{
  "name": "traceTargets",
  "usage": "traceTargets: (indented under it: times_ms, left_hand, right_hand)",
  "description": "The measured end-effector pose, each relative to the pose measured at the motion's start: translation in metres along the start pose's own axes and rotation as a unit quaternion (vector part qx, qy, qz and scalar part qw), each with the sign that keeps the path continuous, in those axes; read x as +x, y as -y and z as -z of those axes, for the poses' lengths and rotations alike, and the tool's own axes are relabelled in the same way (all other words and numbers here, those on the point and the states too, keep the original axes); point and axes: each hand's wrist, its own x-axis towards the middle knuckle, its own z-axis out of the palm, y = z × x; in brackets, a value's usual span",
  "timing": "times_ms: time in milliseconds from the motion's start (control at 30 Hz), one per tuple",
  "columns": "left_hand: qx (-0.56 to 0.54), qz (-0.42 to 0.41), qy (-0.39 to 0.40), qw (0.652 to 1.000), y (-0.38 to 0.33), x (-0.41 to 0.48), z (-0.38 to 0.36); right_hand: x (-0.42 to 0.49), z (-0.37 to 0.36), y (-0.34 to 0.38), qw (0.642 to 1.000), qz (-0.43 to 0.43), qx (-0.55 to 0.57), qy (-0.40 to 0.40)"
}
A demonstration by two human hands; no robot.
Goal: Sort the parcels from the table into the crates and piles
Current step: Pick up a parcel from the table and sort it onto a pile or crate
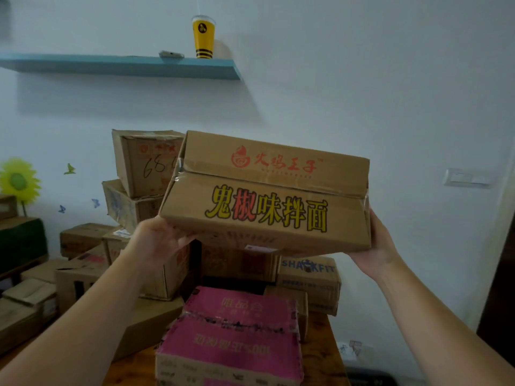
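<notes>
At the left lies a low pile of cartons (33,296). Just right of it, against the far wall, 2 taped boxes (139,174) are stacked askew, the upper 1 tilted.

The left hand (158,240) grips the lower left corner of the printed carton (267,196), thumb on the near face and fingers curled underneath. The carton is held in the air at chest height, tipped so its top faces the camera. It is above the pink parcel (231,330) and the SHARKFIT box (309,277), both on the wooden table (320,344).

The right hand (381,240) props the carton's right end with the palm. Its fingers are hidden behind the box, so I cannot tell whether they curl or lie flat.

The step looks like mid-carry: 1 parcel lifted clear, not yet placed. No crate is in view. The next move probably calls for choosing a pile, swinging the carton there level, and keeping clear of the leaning stack.
</notes>
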Motion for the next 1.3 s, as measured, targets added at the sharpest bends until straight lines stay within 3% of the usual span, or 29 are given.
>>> traceTargets:
  times_ms: [100, 233, 433, 533, 633, 833, 1000, 1167, 1300]
  left_hand:
    - [0.101, -0.024, 0.019, 0.994, -0.001, 0.0, -0.008]
    - [0.159, -0.047, 0.008, 0.986, -0.005, 0.002, -0.016]
    - [0.184, -0.078, -0.038, 0.979, -0.004, 0.005, -0.022]
    - [0.187, -0.091, -0.047, 0.977, 0.0, 0.008, -0.026]
    - [0.209, -0.085, -0.045, 0.973, 0.005, 0.011, -0.03]
    - [0.229, -0.04, -0.026, 0.972, 0.008, 0.011, -0.03]
    - [0.262, -0.071, -0.024, 0.962, 0.013, 0.012, -0.031]
    - [0.226, -0.049, -0.036, 0.972, 0.018, 0.014, -0.025]
    - [0.23, -0.014, -0.02, 0.973, 0.022, 0.014, -0.026]
  right_hand:
    - [0.002, 0.004, -0.002, 1.0, -0.011, 0.019, -0.008]
    - [0.004, 0.01, -0.007, 1.0, 0.006, -0.002, 0.008]
    - [0.004, 0.013, -0.006, 0.977, 0.035, -0.172, 0.123]
    - [0.006, 0.008, -0.011, 0.953, 0.073, -0.289, 0.064]
    - [0.009, 0.009, -0.014, 0.956, 0.097, -0.276, -0.014]
    - [0.013, 0.009, -0.012, 0.967, 0.112, -0.229, -0.024]
    - [0.015, 0.011, -0.011, 0.97, 0.074, -0.232, 0.008]
    - [0.015, 0.01, -0.014, 0.961, 0.087, -0.252, -0.078]
    - [0.014, 0.011, -0.019, 0.974, 0.046, -0.209, -0.069]
